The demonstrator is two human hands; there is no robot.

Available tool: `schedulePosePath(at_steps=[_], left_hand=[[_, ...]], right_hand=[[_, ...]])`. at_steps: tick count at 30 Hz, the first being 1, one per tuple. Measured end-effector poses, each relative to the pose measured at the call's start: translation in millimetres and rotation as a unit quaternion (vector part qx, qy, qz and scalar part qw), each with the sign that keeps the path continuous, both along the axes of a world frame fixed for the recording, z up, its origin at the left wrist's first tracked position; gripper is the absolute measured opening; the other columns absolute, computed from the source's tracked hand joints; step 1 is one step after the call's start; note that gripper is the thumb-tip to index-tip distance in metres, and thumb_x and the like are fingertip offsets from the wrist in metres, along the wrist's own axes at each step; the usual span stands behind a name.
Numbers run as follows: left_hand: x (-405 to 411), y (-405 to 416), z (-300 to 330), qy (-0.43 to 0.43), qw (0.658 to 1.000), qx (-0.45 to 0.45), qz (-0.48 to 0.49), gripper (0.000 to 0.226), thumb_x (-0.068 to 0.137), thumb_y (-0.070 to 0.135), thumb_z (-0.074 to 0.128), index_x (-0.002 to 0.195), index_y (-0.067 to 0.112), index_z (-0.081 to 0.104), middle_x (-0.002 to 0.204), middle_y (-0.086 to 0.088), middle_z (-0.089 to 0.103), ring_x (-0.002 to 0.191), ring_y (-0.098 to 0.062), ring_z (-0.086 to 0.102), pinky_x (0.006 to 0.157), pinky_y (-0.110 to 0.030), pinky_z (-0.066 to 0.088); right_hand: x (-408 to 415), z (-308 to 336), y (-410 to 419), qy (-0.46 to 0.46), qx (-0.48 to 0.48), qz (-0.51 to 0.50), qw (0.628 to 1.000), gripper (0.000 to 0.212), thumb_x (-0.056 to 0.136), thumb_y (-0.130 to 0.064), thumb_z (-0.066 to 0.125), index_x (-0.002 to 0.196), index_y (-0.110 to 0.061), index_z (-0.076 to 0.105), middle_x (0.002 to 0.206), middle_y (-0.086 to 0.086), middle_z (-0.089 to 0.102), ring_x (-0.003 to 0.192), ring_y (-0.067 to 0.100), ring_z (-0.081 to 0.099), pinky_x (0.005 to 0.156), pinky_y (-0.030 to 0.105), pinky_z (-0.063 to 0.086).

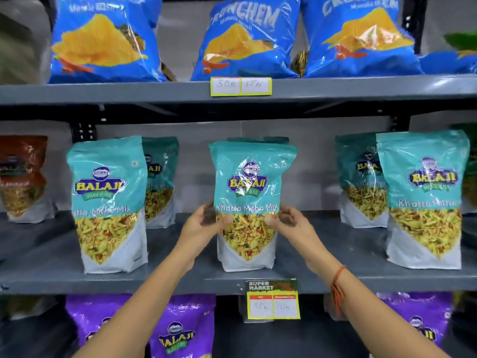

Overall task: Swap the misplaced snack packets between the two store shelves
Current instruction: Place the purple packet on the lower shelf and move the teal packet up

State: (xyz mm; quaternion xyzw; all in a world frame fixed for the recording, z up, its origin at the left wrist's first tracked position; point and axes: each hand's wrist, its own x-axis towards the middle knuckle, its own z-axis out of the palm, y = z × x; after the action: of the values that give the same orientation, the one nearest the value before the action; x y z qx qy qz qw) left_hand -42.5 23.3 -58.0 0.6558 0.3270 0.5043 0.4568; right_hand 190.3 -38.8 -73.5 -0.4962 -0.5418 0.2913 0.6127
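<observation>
A teal Khatta Mitha Mix packet stands upright at the middle of the grey middle shelf. My left hand grips its left edge and my right hand grips its right edge, thumbs on the front. More teal packets stand to the left and to the right, with others behind them. Blue Crunchem chip bags line the upper shelf. Purple Balaji packets fill the lower shelf.
A brown-red packet stands at the far left of the middle shelf. Price tags hang on the upper shelf edge and the middle shelf edge. Green packets show at the right edge.
</observation>
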Motion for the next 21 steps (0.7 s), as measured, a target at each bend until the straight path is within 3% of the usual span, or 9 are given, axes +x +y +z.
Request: schedulePosePath(at_steps=[2,4,6,12,17,21], left_hand=[[-9,0,-19,0.087,0.996,-0.013,-0.022,0.081,0.045,0.047,0.090,0.117,0.029,0.057,0.110,0.010,0.071,0.104,-0.005,0.066,0.087,-0.021,0.050],[-11,1,-34,0.170,0.985,0.002,-0.012,0.078,0.040,0.046,0.091,0.110,0.031,0.058,0.105,0.008,0.073,0.099,-0.009,0.068,0.086,-0.027,0.054],[-9,0,-39,0.221,0.974,0.035,0.031,0.067,0.044,0.045,0.091,0.102,0.031,0.060,0.098,0.011,0.073,0.090,-0.007,0.069,0.082,-0.029,0.055],[9,2,-33,0.245,0.967,0.050,0.050,0.066,0.045,0.040,0.091,0.101,0.036,0.057,0.100,0.015,0.069,0.093,-0.005,0.067,0.088,-0.034,0.055],[33,-4,-30,0.254,0.964,0.059,0.051,0.070,0.055,0.033,0.090,0.115,0.025,0.056,0.102,0.013,0.064,0.091,-0.004,0.060,0.077,-0.022,0.048],[36,-7,-29,0.261,0.962,0.053,0.058,0.073,0.056,0.036,0.089,0.119,0.024,0.056,0.112,0.009,0.066,0.098,-0.009,0.060,0.082,-0.025,0.047]], right_hand=[[7,-15,-4,-0.087,-0.071,0.052,0.992,0.086,0.053,-0.051,0.090,0.127,-0.035,0.049,0.124,-0.010,0.067,0.109,0.000,0.065,0.090,0.023,0.053],[7,-26,-5,-0.186,-0.114,0.059,0.974,0.083,0.054,-0.049,0.090,0.125,-0.040,0.047,0.127,-0.011,0.067,0.114,0.006,0.064,0.102,0.034,0.052],[4,-29,-6,-0.231,-0.112,0.033,0.966,0.086,0.055,-0.048,0.089,0.130,-0.037,0.049,0.127,-0.012,0.067,0.114,0.008,0.064,0.102,0.037,0.052],[17,-25,-9,-0.230,-0.105,0.013,0.967,0.084,0.057,-0.038,0.090,0.131,-0.030,0.051,0.125,-0.011,0.067,0.112,0.008,0.065,0.102,0.035,0.053],[38,-23,-9,-0.228,-0.125,0.000,0.966,0.087,0.055,-0.041,0.091,0.131,-0.031,0.051,0.127,-0.011,0.067,0.113,0.006,0.063,0.104,0.034,0.051],[41,-25,-8,-0.215,-0.133,0.001,0.967,0.091,0.052,-0.044,0.091,0.132,-0.032,0.049,0.127,-0.010,0.066,0.114,0.008,0.064,0.104,0.037,0.051]])
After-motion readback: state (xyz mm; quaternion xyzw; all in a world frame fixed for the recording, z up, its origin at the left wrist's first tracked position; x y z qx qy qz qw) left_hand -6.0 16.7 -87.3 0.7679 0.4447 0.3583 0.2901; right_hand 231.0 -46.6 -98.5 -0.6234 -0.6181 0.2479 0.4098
